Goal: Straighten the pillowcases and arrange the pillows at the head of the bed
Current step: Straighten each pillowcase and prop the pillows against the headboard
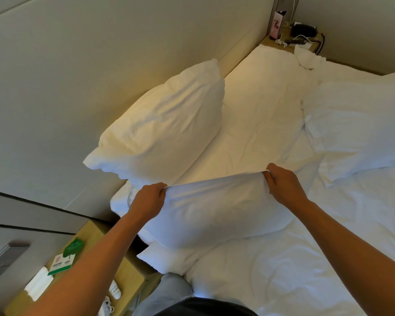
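Observation:
A white pillow hangs in front of me over the near side of the bed. My left hand pinches its upper left corner. My right hand pinches the upper right corner, and the top edge of the case is pulled taut between them. A second white pillow leans upright against the padded headboard on the left. A third white pillow lies flat on the right part of the bed. Another white corner sticks out below the held pillow.
The white sheet is wrinkled. A wooden nightstand at the lower left holds a green card, a white folded item and a remote. A far nightstand carries a pink box, a black object and cables. A crumpled white cloth lies beside it.

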